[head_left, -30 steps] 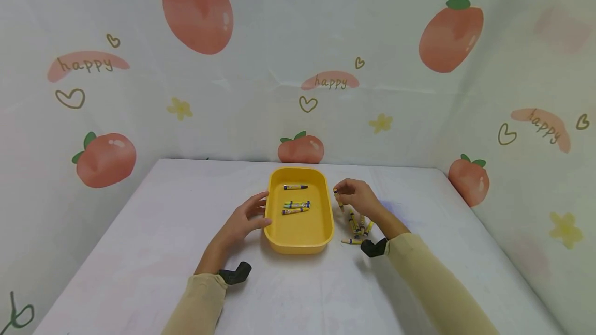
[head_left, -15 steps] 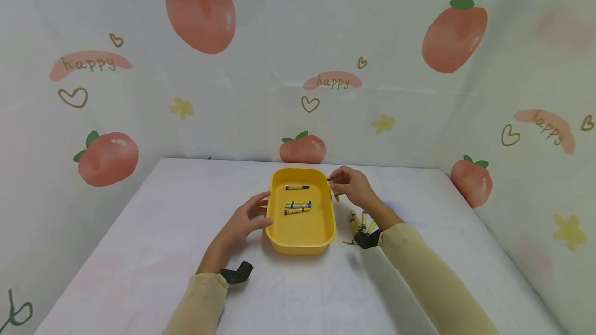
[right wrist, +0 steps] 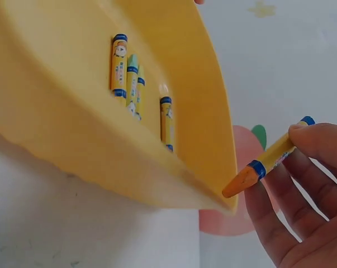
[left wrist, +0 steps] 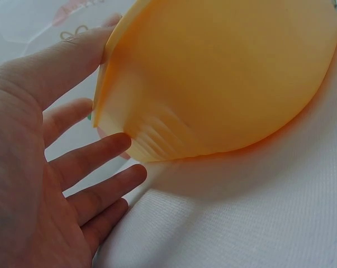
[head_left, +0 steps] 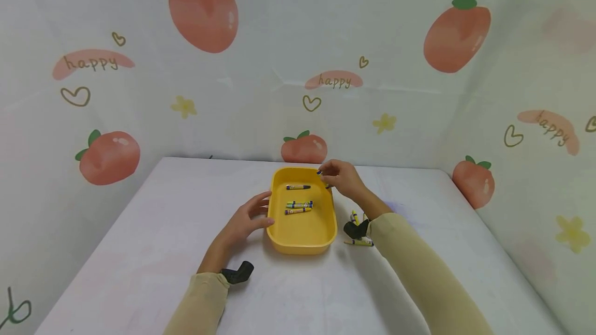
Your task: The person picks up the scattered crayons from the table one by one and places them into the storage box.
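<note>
My right hand (head_left: 346,179) pinches an orange oil-pastel crayon (right wrist: 275,155) between thumb and fingers, above the far right rim of a yellow tray (head_left: 302,234). Its orange tip points toward the tray's edge in the right wrist view. Inside the tray lie a dark-tipped crayon (head_left: 298,187), a green-tipped crayon (head_left: 298,204) with another close against it, and a yellow-tipped crayon (head_left: 298,211). My left hand (head_left: 242,221) is at the tray's left side, thumb on the rim and the other fingers loosely extended by the outer wall.
A small pile of loose crayons (head_left: 355,217) lies right of the tray, partly hidden by the right wrist and its black camera mount (head_left: 356,229). One crayon (head_left: 359,243) lies nearer the front. Behind the white table (head_left: 186,190) hangs a fruit-printed curtain (head_left: 261,56).
My right hand has carried the crayon from beside the pile, left and away from me, to over the tray's far right rim. The left hand stays at the tray.
</note>
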### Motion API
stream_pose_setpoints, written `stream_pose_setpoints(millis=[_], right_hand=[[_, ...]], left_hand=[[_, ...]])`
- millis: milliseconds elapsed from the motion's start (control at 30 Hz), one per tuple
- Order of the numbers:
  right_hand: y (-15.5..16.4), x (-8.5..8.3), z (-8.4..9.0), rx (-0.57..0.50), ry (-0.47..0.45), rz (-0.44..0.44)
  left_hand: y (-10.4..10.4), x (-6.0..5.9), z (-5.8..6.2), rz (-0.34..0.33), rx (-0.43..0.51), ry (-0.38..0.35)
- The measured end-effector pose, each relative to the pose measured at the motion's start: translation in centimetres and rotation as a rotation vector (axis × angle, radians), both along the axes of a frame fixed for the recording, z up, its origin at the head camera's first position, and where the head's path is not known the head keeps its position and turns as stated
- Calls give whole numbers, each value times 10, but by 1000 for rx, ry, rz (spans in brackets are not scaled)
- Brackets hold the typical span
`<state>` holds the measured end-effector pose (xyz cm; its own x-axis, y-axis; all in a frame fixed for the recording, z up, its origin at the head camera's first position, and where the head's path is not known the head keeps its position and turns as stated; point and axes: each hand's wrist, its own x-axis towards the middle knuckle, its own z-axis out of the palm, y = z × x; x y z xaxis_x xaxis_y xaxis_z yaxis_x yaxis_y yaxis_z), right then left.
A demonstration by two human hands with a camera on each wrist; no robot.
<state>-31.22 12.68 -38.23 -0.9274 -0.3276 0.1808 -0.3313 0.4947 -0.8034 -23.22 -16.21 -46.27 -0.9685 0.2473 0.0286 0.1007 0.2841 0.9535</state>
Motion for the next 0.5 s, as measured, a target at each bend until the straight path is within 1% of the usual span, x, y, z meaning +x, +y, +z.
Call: stream_pose_setpoints(millis=[133,333,500], right_hand=[[-7,-4,1,18,-1,7],[-20,-12,1,42,-43,31],[-28,-14,-2,88,-64,41]], left_hand=[[1,1,1,3,1,-2],[0,0,0,-1,6,-8],[0,0,1,-2,10,-9]])
